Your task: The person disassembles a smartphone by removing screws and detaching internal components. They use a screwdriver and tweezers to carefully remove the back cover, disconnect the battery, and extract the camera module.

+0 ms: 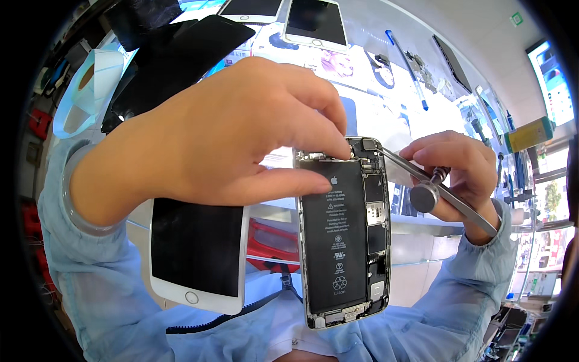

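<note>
An opened smartphone [338, 241] stands upright in the picture, its black battery and inner boards exposed. From the left, my left hand [253, 133] reaches over its top end. The thumb lies on the battery's upper part and the index fingertip on the top parts, with a gap between them; the other fingers curl above. My right hand [464, 166] is closed around metal tweezers [464, 208], whose tips meet the phone's top right corner. A small round-capped screwdriver [424, 197] is also in that hand. What supports the phone is unclear.
A white-framed phone or screen [196, 253] is left of the opened phone. Farther back are white phones [315, 24], a blue pen [407, 69], small loose parts [422, 69] and a dark phone [451, 63]. A black panel [181, 66] and tape roll [84, 90] sit far left.
</note>
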{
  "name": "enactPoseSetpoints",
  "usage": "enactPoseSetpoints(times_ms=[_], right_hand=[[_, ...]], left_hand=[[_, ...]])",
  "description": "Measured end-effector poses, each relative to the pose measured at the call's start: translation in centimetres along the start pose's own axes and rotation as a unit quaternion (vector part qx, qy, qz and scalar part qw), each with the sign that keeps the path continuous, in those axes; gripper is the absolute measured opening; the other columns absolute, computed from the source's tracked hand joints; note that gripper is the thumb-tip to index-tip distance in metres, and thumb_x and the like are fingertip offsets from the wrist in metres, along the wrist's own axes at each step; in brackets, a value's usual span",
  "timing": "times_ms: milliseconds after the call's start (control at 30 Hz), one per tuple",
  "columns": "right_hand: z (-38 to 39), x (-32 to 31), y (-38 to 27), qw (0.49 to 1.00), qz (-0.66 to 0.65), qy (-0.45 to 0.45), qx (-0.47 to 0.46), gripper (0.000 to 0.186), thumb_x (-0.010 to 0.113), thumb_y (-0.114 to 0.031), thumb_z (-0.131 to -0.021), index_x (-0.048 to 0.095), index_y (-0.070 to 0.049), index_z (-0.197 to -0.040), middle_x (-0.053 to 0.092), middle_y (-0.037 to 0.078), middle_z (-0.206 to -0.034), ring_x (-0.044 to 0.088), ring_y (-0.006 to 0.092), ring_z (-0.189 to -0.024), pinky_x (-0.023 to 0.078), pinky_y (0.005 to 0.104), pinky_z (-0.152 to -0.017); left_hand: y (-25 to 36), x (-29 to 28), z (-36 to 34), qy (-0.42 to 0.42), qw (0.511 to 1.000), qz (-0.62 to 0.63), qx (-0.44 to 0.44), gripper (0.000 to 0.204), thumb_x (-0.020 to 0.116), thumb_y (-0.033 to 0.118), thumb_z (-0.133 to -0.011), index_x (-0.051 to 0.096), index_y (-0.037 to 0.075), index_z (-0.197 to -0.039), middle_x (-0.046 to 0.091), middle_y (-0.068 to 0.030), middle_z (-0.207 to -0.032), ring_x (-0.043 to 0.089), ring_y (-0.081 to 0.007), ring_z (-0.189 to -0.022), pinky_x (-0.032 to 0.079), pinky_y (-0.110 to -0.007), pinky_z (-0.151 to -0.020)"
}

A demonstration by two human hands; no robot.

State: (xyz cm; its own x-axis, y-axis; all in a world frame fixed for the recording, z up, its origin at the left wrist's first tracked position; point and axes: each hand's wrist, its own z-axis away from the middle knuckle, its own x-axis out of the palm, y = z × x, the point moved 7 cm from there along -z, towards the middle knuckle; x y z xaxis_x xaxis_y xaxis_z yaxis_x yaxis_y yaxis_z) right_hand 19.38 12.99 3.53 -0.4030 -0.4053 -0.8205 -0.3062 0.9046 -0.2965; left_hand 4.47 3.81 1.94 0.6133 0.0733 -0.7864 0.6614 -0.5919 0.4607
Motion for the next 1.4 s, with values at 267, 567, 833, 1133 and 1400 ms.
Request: enactPoseSetpoints(times_ms=[267, 567, 833, 1133, 1400], right_hand=[[-0.4, 0.6, -0.8, 0.998, 0.022, -0.048, -0.044, 0.015, 0.072, -0.014, -0.076, 0.066, -0.004, -0.086, 0.068, 0.013, -0.081, 0.062, 0.0180, -0.057, 0.041, 0.0247, -0.045], [-0.4, 0.6, -0.8, 0.999, 0.024, -0.040, 0.005, 0.021, 0.078, -0.015, -0.070, 0.069, -0.006, -0.087, 0.069, 0.009, -0.080, 0.067, 0.0182, -0.063, 0.049, 0.0242, -0.049], [-0.3, 0.0, -0.6, 0.999, 0.044, 0.004, -0.002, 0.022, 0.077, -0.010, -0.073, 0.063, -0.002, -0.088, 0.069, 0.014, -0.079, 0.066, 0.0205, -0.063, 0.049, 0.0258, -0.051], [-0.6, 0.4, -1.6, 0.996, 0.015, 0.038, 0.077, 0.015, 0.066, 0.002, -0.075, 0.057, -0.004, -0.085, 0.067, 0.010, -0.070, 0.060, 0.0159, -0.053, 0.042, 0.0247, -0.046], [-1.2, 1.1, -1.7, 0.998, 0.062, 0.005, 0.029, 0.025, 0.080, -0.011, -0.063, 0.065, -0.002, -0.081, 0.064, 0.009, -0.068, 0.060, 0.0185, -0.052, 0.044, 0.0247, -0.045]], left_hand=[[0.2, 0.9, 0.0, -0.014, 0.999, -0.025, 0.014, 0.036, 0.079, 0.020, -0.067, 0.068, 0.006, -0.098, 0.061, -0.0137, -0.107, 0.059, -0.0276, -0.094, 0.048, -0.034, -0.074], [-0.1, 1.2, -0.1, -0.008, 0.999, -0.017, 0.030, 0.033, 0.078, 0.019, -0.067, 0.068, 0.007, -0.097, 0.061, -0.0138, -0.108, 0.059, -0.0276, -0.094, 0.047, -0.035, -0.072], [-0.2, 1.2, -0.4, -0.013, 1.000, -0.020, 0.015, 0.031, 0.079, 0.020, -0.067, 0.068, 0.007, -0.093, 0.062, -0.0118, -0.104, 0.060, -0.0248, -0.091, 0.047, -0.031, -0.065], [1.0, 1.9, -0.6, -0.031, 0.990, -0.133, 0.028, 0.029, 0.078, 0.019, -0.065, 0.068, 0.005, -0.089, 0.063, -0.0111, -0.100, 0.062, -0.0248, -0.083, 0.049, -0.034, -0.064], [1.2, 2.1, -0.1, -0.061, 0.985, -0.158, 0.013, 0.029, 0.077, 0.017, -0.065, 0.066, 0.004, -0.089, 0.062, -0.0118, -0.099, 0.061, -0.0263, -0.083, 0.050, -0.034, -0.064]])
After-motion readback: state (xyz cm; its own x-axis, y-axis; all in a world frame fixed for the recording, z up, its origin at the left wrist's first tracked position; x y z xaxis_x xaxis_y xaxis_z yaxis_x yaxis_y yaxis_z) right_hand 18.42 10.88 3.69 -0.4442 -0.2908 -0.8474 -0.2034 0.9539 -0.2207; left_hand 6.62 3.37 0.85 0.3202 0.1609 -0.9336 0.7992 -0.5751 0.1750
